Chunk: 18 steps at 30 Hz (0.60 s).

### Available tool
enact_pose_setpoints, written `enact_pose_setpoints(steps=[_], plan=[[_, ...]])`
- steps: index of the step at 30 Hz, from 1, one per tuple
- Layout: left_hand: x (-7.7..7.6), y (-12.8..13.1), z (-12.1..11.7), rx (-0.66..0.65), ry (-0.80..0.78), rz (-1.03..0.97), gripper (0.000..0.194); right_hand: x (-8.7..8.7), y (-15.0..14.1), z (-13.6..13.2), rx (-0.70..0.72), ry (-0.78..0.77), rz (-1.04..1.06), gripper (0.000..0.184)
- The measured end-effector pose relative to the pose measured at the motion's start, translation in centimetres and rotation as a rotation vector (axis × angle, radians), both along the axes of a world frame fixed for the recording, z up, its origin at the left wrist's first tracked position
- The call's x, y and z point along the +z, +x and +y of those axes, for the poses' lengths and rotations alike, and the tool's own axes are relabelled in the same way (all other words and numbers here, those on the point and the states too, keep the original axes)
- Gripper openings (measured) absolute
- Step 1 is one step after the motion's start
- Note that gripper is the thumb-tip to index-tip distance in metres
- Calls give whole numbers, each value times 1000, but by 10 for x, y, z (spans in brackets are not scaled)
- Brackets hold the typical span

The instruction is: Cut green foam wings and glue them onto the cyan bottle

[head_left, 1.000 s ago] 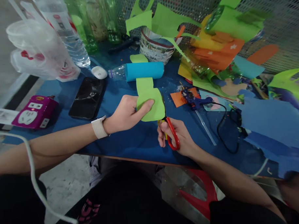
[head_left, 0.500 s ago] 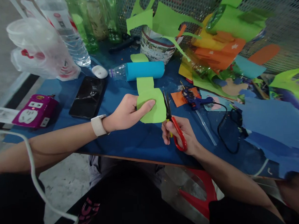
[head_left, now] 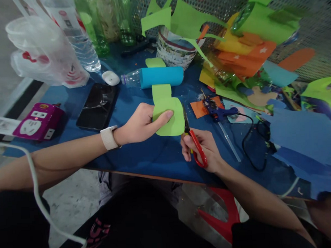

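Observation:
Between the thumb and fingers of my left hand (head_left: 146, 123) is a rounded piece of green paper (head_left: 171, 122). My right hand (head_left: 203, 148) grips scissors (head_left: 198, 148) with red and yellow handles. Their blades run along the right edge of the green paper and look nearly closed. Just beyond lies a plastic bottle (head_left: 161, 77) on its side, wrapped in blue paper. A green paper strip (head_left: 161, 93) lies between the bottle and the held piece; whether it joins either one, I cannot tell.
A black phone (head_left: 97, 106), white case (head_left: 110, 78) and purple power adapter (head_left: 39, 121) sit to the left. On the right are a blue glue gun (head_left: 219, 113) with its cord and blue paper sheets (head_left: 304, 133). A woven basket (head_left: 174, 51) with green scraps stands behind.
The scissor blades have come closer together along the paper's right edge. My left hand keeps its hold on the green paper.

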State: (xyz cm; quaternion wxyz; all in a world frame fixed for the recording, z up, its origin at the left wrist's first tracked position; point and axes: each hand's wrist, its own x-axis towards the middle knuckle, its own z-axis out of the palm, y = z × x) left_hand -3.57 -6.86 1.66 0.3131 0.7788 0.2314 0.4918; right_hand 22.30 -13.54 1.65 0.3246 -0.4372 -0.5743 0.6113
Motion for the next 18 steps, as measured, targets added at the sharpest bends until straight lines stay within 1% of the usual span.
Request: enact_pose_setpoints(steps=[7,14,18], plan=[[0,-1,0,13,0,43,68,3,-3,-1,-15,-19,-15,67],[0,-2,1,27,23,60,67,2,-1,1,-22,-29,3,63],[1,-2,1,42,31,84,67,3,-1,0,-19,-50,9,64]])
